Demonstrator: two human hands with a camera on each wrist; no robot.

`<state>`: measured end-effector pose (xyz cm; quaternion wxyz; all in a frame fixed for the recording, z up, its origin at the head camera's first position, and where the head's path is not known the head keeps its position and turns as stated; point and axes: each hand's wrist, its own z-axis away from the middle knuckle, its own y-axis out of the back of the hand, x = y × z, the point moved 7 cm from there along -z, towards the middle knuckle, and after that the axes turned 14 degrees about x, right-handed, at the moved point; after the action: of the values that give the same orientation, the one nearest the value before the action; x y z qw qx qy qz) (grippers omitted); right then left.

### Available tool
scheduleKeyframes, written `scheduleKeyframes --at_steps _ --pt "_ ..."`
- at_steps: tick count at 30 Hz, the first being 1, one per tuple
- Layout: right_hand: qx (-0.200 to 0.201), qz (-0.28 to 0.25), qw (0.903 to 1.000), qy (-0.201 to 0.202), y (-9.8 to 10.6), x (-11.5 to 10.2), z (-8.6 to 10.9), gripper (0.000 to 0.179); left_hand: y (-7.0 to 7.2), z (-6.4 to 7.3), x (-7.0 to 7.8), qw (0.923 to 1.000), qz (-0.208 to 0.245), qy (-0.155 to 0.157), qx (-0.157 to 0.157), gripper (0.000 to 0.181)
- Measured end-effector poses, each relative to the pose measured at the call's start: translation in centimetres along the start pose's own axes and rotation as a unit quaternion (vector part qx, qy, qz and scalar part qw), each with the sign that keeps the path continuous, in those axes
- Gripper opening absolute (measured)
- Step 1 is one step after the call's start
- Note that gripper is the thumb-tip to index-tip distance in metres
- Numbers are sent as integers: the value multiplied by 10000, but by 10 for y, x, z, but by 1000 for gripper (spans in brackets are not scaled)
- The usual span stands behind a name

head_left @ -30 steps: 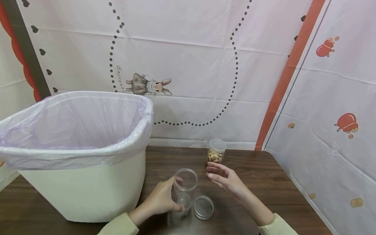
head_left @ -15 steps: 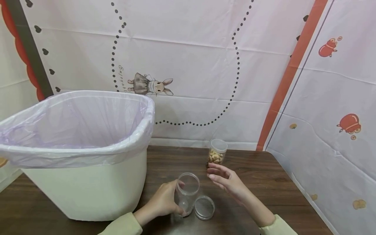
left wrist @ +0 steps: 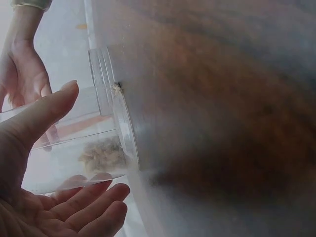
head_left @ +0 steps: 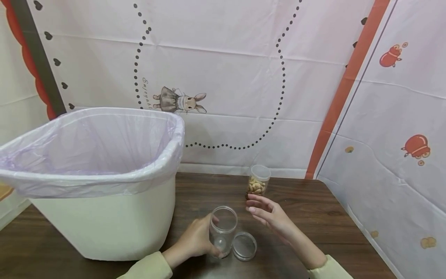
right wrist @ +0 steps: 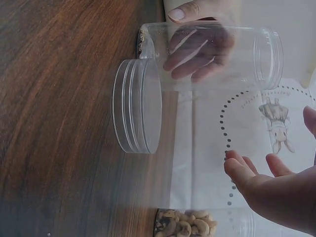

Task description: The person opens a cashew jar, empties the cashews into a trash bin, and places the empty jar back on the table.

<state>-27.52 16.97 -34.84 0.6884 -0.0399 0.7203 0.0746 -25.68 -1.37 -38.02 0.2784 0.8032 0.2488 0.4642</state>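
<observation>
In the head view my left hand (head_left: 198,238) holds a clear, lidless plastic jar (head_left: 223,238) from its left side, thumb and fingers around it. The jar stands upright on the table. Close by on its right lies a clear round screw lid (head_left: 244,247). The right wrist view shows the lid (right wrist: 138,106) flat on the wood beside the jar (right wrist: 222,54), with small bits in the jar's bottom. My right hand (head_left: 273,217) hovers with loosely bent fingers and nothing in them. Behind its fingertips stands a clear jar of cashews (head_left: 258,181), its lower part partly hidden.
A large white bin (head_left: 115,228) with a pale purple liner (head_left: 104,147) stands on the left, near my left hand. The dark wooden table (head_left: 313,209) reaches back to a printed cloth wall (head_left: 223,69). Another cloth wall (head_left: 390,131) borders the right side.
My left hand and the jar have come slightly nearer to me. The right hand has barely moved, and the whole head view has shifted a little.
</observation>
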Motion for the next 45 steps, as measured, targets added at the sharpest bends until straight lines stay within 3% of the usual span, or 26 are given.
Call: scheduleKeyframes --at_steps 6,13,21,30,39,45 --pt "72 -111 9999 12 3 0 0 60 0 5 -1 9992 -39 -133 -366 72" --pt "137 -196 9997 20 9 -3 0 61 12 -2 -3 9981 208 67 -571 66" --pt "271 -153 9995 91 19 -9 -1 62 31 -18 -2 9996 226 109 136 59" --pt "496 -69 9986 187 28 -15 -5 61 39 -30 5 9972 156 -8 734 50" --pt "1023 349 9936 334 43 -20 -12 55 43 -43 3 9924 -197 -12 1217 51" --pt "1419 837 9844 610 53 -25 -18 52 44 -53 1 9877 -555 2 1463 52"
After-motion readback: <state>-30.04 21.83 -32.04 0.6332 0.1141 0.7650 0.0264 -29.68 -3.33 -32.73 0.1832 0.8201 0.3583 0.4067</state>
